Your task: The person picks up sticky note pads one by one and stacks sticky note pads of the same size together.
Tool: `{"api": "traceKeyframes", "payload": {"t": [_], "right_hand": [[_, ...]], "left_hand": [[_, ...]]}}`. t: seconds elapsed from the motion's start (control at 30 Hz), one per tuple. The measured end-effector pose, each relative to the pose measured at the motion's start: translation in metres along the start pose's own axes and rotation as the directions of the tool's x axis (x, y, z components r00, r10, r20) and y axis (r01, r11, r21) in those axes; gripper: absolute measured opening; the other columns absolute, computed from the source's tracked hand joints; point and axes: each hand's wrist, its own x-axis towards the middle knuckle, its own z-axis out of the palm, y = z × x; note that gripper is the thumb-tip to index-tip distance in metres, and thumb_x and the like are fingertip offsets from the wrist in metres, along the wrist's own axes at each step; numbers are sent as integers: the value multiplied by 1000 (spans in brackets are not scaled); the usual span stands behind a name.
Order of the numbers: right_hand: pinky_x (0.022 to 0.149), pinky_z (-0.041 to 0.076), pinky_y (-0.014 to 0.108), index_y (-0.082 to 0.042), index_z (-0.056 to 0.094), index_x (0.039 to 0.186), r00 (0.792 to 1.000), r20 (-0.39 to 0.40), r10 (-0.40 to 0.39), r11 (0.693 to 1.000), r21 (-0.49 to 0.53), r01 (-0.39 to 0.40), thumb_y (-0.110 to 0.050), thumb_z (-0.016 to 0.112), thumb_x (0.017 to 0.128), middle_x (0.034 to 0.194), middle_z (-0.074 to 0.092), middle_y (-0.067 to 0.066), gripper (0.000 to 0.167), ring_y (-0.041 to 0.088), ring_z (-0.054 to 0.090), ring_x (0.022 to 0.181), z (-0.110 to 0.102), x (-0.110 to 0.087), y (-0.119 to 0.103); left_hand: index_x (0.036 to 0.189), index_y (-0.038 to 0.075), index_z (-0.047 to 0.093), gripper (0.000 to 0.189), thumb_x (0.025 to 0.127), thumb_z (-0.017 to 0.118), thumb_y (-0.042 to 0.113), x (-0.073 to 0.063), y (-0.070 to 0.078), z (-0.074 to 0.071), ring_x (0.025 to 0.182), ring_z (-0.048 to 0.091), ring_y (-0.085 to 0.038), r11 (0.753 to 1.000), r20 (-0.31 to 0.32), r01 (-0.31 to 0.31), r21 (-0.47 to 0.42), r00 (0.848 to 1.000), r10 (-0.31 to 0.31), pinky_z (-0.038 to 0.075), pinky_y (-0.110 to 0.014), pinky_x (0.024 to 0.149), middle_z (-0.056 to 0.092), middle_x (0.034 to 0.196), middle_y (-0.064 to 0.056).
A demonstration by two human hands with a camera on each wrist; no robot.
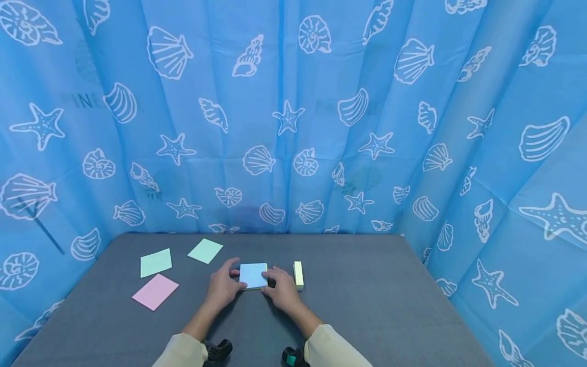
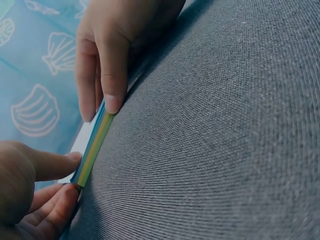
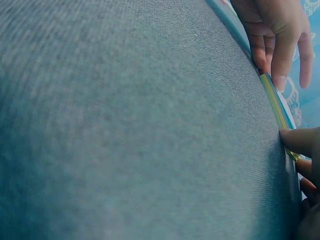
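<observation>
A pad of sticky notes with a light blue top lies in front of me, green and yellow layers showing along its side in the left wrist view. My left hand grips its left end, thumb at the near left corner and fingers along the left edge. At the right end my right hand holds it, thumb at the near corner and a finger over the top's right edge. The right wrist view shows the pad's layered edge between both hands.
Left of the hands lie two pale green notes and a pink note. A narrow pale yellow block sits just right of my right hand. The grey table ends at a blue shell-patterned curtain.
</observation>
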Motion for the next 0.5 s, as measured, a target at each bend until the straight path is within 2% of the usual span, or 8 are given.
{"api": "traceKeyframes", "payload": {"t": [0.5], "right_hand": [[101,40,50,-8,70,118,998,15,61,998,19,-61,-10,77,84,128,62,11,35,30,48,129,-2,0,-4]], "left_hand": [[136,6,52,65,78,80,4,-1,-3,-2,87,64,-24,999,19,-4,-41,1000,5,51,-46,77,69,110,-15]]}}
